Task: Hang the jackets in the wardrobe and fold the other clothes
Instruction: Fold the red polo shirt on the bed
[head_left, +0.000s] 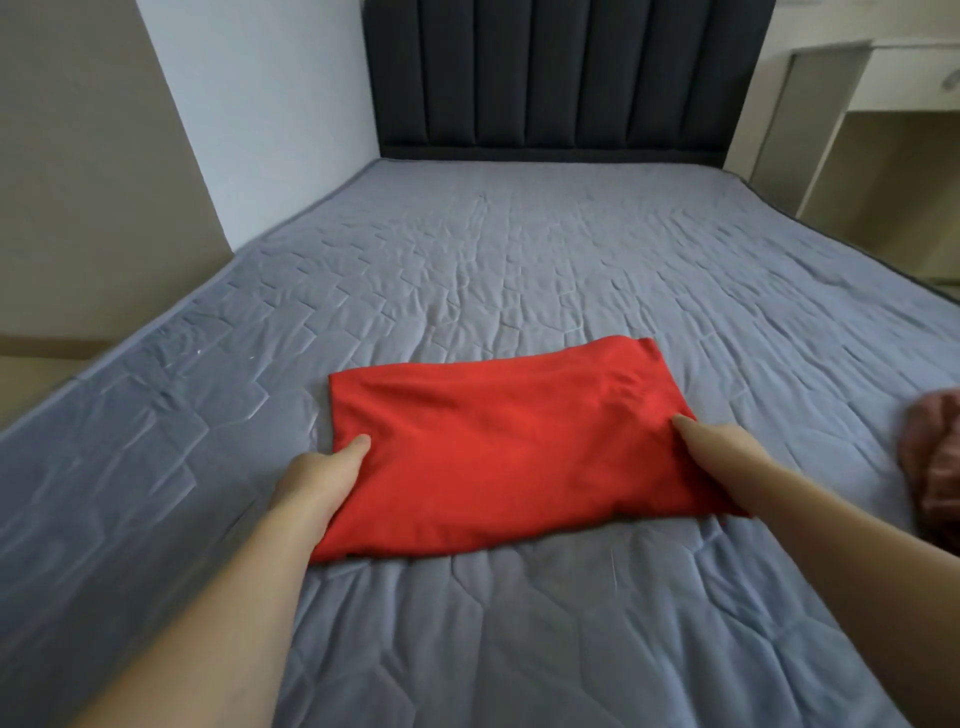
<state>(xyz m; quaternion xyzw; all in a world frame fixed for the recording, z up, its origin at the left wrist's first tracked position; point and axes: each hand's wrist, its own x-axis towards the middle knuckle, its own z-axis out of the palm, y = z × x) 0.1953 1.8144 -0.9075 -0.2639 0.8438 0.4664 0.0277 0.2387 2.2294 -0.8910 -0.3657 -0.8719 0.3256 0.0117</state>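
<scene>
A red garment, folded into a flat rectangle, lies on the grey quilted bed. My left hand holds its left edge, thumb on top and fingers hidden under the cloth. My right hand grips the right edge the same way, thumb on top, fingers tucked beneath. Both forearms reach in from the bottom of the view.
A crumpled pinkish-red piece of clothing lies at the bed's right edge. A dark padded headboard stands at the far end. A white desk with a drawer is at the right, a beige wall at the left.
</scene>
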